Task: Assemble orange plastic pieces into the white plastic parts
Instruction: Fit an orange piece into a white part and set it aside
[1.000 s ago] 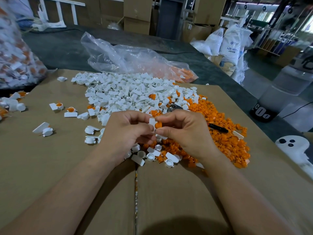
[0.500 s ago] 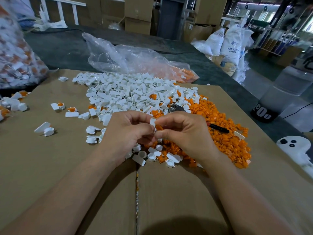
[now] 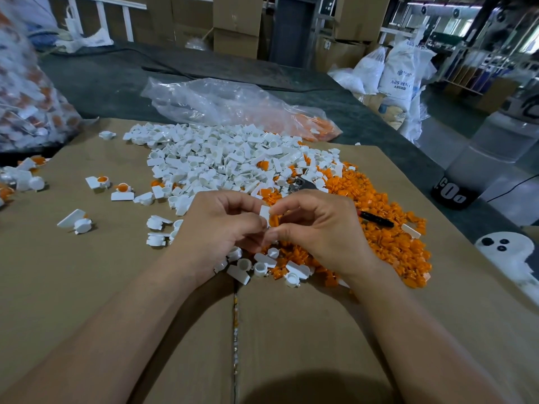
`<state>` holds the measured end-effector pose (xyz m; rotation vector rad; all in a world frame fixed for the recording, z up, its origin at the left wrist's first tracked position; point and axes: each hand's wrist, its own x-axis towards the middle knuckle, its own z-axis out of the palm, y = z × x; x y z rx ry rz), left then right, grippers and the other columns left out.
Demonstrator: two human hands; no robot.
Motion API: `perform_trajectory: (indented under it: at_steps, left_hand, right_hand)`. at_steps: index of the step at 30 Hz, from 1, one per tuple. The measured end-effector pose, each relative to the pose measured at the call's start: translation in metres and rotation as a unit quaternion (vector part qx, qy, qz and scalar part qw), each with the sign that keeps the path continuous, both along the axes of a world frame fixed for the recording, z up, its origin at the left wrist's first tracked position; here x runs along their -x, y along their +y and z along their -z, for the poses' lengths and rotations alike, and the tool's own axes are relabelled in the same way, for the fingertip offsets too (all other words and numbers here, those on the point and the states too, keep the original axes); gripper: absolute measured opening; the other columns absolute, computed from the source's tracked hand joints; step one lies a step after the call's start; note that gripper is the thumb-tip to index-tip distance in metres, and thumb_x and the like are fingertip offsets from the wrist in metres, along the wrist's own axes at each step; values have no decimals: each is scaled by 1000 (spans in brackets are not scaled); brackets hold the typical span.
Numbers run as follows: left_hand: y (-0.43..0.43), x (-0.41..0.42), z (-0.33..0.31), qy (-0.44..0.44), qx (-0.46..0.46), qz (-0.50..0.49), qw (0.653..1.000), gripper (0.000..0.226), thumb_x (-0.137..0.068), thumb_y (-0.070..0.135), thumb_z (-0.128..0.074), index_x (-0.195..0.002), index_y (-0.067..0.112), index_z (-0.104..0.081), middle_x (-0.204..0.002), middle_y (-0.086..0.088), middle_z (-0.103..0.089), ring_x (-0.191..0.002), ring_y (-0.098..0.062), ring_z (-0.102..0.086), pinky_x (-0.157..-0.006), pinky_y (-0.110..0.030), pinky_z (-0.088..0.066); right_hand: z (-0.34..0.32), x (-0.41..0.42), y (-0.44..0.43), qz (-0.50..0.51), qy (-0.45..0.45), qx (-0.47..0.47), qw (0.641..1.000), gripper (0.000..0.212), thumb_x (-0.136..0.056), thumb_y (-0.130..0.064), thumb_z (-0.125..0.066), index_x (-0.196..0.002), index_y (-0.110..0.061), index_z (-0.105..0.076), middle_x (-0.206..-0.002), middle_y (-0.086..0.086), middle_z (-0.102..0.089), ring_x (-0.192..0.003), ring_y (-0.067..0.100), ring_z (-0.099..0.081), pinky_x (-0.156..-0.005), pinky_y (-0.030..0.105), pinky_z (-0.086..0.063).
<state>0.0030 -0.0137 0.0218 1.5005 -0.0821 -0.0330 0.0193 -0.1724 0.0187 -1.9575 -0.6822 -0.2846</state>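
Held, centre of frame: one white part, pinched in my left grip by thumb and forefinger, its flat tab standing upright with the long axis running up the frame. Touching it on the right is one orange piece, pinched in my right grip. The orange piece lies directly right of the white part, so I judge the coming push runs from right to left across the tab's axis. The right grip does the driving and the left only braces. Whether the piece is already seated I cannot tell, as fingers cover the joint. Loose stock on the cardboard-covered bench: one white pile in the upper centre and one orange pile to the right, both too many to count. About a dozen white strays lie just below my grips. Assembled units, left of centre: two plainly showing orange, with more at the left edge. Sundries: one black pen on the orange pile, one clear bag beyond the white pile, one full bag at upper left.
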Motion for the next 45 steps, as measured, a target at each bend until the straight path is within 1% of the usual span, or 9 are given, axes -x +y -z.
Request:
perform_trajectory:
  at_steps: [7,11,24,27,30,32,37,41,45]
  left_hand:
    - [-1,-1,2,-1,-4,-2,1000,18,-76,-13,-61,-70,3,-64,-52,-11,-64,-44,-17,-62,-45,-22,-52]
    - [1,-1,2,10,0,19,1000,9,-75,-4,-66,-75,3,-62,-53,-8,-65,-47,-16,-64,-47,-23,-54]
    - [1,-4,3,4,4,16,1000,15,-76,-10,-64,-69,4,-62,-50,-8,-62,-44,-17,-61,-46,-23,-54]
    - [1,-5,4,-2,6,5,1000,13,-77,-9,-63,-71,3,-62,-51,-8,-62,-44,-17,-61,-45,-23,-53]
    - [2,-5,4,-2,23,-5,1000,15,-78,-8,-63,-70,4,-61,-52,-6,-62,-44,-16,-60,-44,-21,-50]
    - [2,-5,4,-1,32,-6,999,15,-78,-8,-63,-69,5,-62,-53,-7,-62,-46,-16,-61,-45,-20,-49]
    - [2,-5,3,-4,34,-8,999,14,-77,-6,-64,-70,6,-62,-54,-7,-62,-47,-16,-63,-46,-20,-51]
    - [1,-4,3,-34,5,-15,999,13,-79,-4,-65,-73,7,-62,-55,-5,-64,-51,-15,-65,-49,-20,-52]
    - [0,-3,4,-55,-19,-20,998,13,-79,-2,-65,-74,10,-63,-55,-4,-65,-52,-13,-65,-50,-20,-53]
  right_hand:
    - [2,-2,1,11,5,2,1000,22,-66,-7,-80,-83,-15,-70,-75,-17,-64,-70,5,-67,-63,22,-56]
    - [2,0,3,-6,-14,-4,1000,20,-67,-4,-78,-82,-13,-68,-76,-6,-67,-66,8,-68,-62,26,-57]
    - [1,1,5,-2,2,3,1000,20,-66,-3,-79,-82,-1,-67,-75,11,-68,-67,16,-68,-63,37,-57]
    - [0,1,5,-6,9,4,1000,25,-65,-4,-80,-87,-8,-68,-81,6,-68,-72,16,-68,-67,37,-57]
    - [0,0,4,-14,35,-4,999,47,-63,-6,-81,-95,-33,-60,-90,-15,-63,-82,4,-64,-75,19,-54]
    - [0,-1,3,-16,51,-11,999,54,-63,-7,-81,-99,-39,-55,-95,-15,-62,-88,3,-63,-79,18,-52]
    - [-1,1,5,-27,67,-25,997,41,-71,-10,-74,-107,-25,-60,-99,-4,-66,-89,11,-67,-80,28,-55]
    - [-2,2,5,-25,92,-50,994,31,-75,-33,-60,-105,-31,-59,-102,-9,-65,-92,5,-65,-81,25,-53]
    - [0,1,7,-37,84,-55,994,29,-80,-18,-65,-105,-29,-60,-104,-1,-67,-95,13,-66,-84,32,-54]
